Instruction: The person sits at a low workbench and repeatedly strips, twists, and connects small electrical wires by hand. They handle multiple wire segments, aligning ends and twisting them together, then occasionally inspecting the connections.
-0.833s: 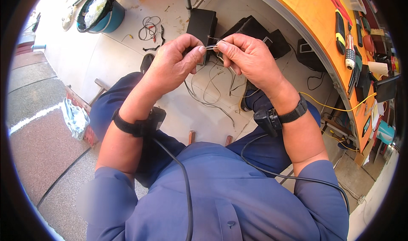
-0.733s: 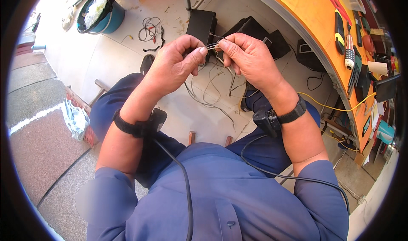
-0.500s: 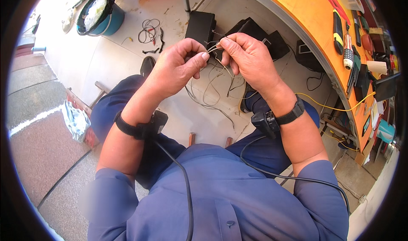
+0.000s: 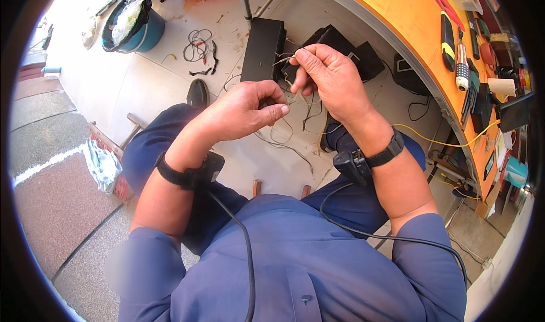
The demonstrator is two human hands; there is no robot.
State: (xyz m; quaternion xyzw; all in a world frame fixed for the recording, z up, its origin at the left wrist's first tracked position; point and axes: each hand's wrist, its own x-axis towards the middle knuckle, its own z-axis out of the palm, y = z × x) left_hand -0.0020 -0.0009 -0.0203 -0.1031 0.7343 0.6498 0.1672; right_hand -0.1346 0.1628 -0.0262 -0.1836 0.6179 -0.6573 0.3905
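Up front, the right hand point(image 4: 332, 78) pinches thin wires point(image 4: 289, 58) between thumb and fingers, raised over the pale floor point(image 4: 164, 83). Just beside it and lower, the left hand point(image 4: 247, 109) is clenched, its fingers curled around more of the same wires, which hang in loose loops down between the knees. Both hands sit close together but apart, above a black box point(image 4: 263, 49) lying on the floor. Each wrist wears a black band point(image 4: 386, 152) with a small device and a cable running back over the blue shirt point(image 4: 295, 254). To the right, an orange bench point(image 4: 420, 32) carries screwdrivers point(image 4: 448, 32) and other tools. Far left, a teal bucket point(image 4: 133, 30) stands near a coil of wire point(image 4: 197, 44), and a cloth point(image 4: 102, 163) lies by the left knee
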